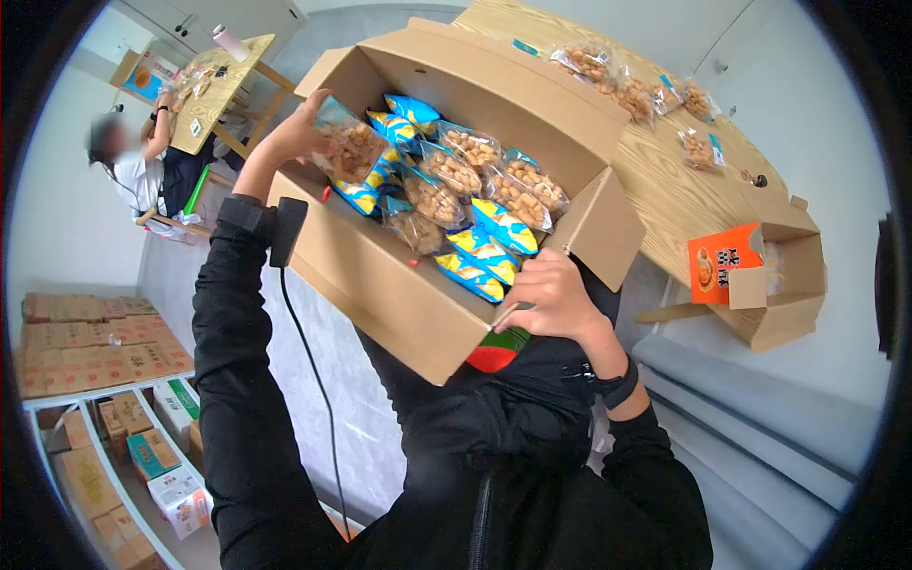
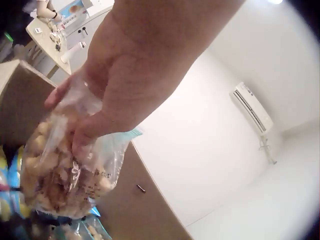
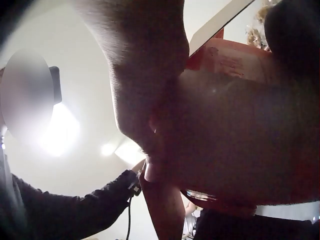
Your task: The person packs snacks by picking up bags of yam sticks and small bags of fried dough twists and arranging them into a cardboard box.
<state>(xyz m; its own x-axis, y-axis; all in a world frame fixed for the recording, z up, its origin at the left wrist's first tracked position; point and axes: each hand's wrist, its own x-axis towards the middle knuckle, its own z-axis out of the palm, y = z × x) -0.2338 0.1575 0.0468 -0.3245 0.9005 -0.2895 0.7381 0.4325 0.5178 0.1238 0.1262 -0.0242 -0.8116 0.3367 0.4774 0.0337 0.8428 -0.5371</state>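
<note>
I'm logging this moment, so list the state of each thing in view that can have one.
Large box: open, bags inside
Held bag: filled; seal unclear
Blue-and-yellow bags: plump, lying in the large box
Boxed clear bags: filled
Loose clear bags: filled, lying on the table
Orange-panelled box: open
Left hand: pinches the held bag
Right hand: grips the large box's edge

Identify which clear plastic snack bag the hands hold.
The clear plastic bag of tan snacks gripped by the left hand; neighbouring bags lie in the brown cardboard box and on the wooden table.
</note>
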